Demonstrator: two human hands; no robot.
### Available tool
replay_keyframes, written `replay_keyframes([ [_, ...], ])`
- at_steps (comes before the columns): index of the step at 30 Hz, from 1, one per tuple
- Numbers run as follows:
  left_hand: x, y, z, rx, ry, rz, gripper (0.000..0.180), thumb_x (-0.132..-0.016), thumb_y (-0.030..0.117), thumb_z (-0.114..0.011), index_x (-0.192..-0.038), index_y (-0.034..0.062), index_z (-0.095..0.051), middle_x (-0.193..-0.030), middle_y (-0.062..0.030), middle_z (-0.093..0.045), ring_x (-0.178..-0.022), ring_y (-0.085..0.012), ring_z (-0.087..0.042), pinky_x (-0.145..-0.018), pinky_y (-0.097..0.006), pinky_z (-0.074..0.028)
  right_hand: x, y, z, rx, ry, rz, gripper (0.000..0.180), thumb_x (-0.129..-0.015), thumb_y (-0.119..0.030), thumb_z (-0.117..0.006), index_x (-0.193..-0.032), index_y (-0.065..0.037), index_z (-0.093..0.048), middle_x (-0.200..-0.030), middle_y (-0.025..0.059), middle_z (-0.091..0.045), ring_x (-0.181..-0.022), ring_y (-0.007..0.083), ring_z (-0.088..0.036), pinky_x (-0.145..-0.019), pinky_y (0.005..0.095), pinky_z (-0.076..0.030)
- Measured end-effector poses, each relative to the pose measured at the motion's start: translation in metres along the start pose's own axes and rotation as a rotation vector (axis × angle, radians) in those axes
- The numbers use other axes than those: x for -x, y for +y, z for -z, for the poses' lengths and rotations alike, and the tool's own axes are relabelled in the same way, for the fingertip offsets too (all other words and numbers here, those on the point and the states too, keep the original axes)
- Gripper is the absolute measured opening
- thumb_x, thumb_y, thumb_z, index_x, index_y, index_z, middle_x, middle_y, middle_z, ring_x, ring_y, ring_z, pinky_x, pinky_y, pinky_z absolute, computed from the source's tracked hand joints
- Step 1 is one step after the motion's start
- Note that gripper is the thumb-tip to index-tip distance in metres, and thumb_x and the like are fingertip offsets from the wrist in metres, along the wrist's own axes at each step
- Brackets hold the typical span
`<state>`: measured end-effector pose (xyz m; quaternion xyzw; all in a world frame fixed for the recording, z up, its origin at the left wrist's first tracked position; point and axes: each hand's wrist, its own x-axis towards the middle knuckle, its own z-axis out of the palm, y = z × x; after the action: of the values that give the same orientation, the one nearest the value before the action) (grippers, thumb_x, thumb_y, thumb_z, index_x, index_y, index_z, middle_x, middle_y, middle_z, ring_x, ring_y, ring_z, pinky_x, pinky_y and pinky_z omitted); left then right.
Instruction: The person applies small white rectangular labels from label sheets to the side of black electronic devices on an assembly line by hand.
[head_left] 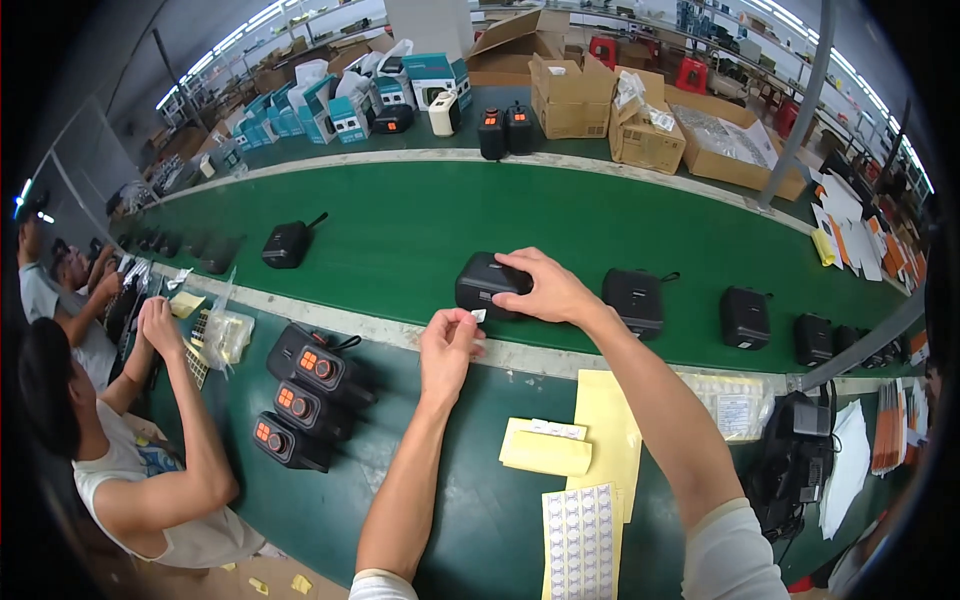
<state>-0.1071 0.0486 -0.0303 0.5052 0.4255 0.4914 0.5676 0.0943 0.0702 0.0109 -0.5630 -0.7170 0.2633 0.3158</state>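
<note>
My right hand [552,284] grips a small black boxy device [477,281] by its right side, fingers on top and thumb across its near face. The device rests at the near edge of the green belt [400,215]. Just below its near left corner, my left hand [449,345] pinches a small white sticker [479,315], close to the device but seemingly apart from it. Below my right forearm, a sheet of round-patterned stickers [580,540] lies on yellow backing paper [607,430], beside a folded yellow strip with white labels [545,446].
More black devices, such as one with a strap [288,244] and another [632,302], stand along the belt. Several with orange buttons [300,402] cluster on the table at left. A co-worker [150,450] sits there, hands raised. Cardboard boxes [572,95] line the far side.
</note>
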Motion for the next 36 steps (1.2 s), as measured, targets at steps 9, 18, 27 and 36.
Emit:
replay_keyframes([
  [9, -0.007, -0.006, -0.023, 0.091, 0.059, -0.021, 0.012, -0.095, 0.010, -0.057, -0.097, -0.0016, -0.056, -0.085, -0.0053, -0.060, -0.074, -0.0107, -0.060, -0.061, -0.028, -0.057, 0.005, 0.000, 0.000, 0.018, 0.008, -0.048, 0.070, -0.076, -0.037, -0.074, -0.134, -0.004, -0.053, -0.131, 0.0161, -0.050, -0.117, 0.0297, -0.053, -0.098, 0.0355, -0.045],
  [18, -0.007, -0.011, -0.036, 0.142, 0.073, -0.066, 0.013, -0.095, 0.008, -0.056, -0.095, -0.0046, -0.055, -0.083, -0.0086, -0.062, -0.072, -0.0126, -0.063, -0.069, -0.028, -0.058, 0.015, 0.004, 0.008, 0.001, 0.029, -0.065, 0.071, -0.075, -0.040, -0.073, -0.133, -0.004, -0.054, -0.131, 0.0157, -0.050, -0.116, 0.0288, -0.054, -0.096, 0.0352, -0.046],
  [27, -0.002, -0.015, -0.049, 0.046, 0.169, -0.098, 0.011, -0.095, 0.009, -0.058, -0.091, -0.0016, -0.055, -0.081, -0.0083, -0.063, -0.069, -0.0131, -0.063, -0.066, -0.027, -0.053, 0.021, 0.009, 0.009, 0.016, 0.077, 0.030, 0.065, -0.077, -0.035, -0.075, -0.131, -0.005, -0.055, -0.126, 0.0141, -0.053, -0.110, 0.0262, -0.055, -0.092, 0.0317, -0.046],
  [36, 0.013, -0.006, -0.054, -0.762, 0.317, -0.418, 0.028, -0.080, 0.019, -0.074, -0.084, -0.0008, -0.055, -0.076, -0.0154, -0.058, -0.074, -0.0320, -0.057, -0.068, -0.042, -0.046, 0.049, 0.029, 0.026, 0.027, 0.107, 0.108, 0.068, -0.072, -0.032, -0.076, -0.130, -0.002, -0.054, -0.128, 0.0187, -0.051, -0.118, 0.0316, -0.052, -0.100, 0.0358, -0.043],
])
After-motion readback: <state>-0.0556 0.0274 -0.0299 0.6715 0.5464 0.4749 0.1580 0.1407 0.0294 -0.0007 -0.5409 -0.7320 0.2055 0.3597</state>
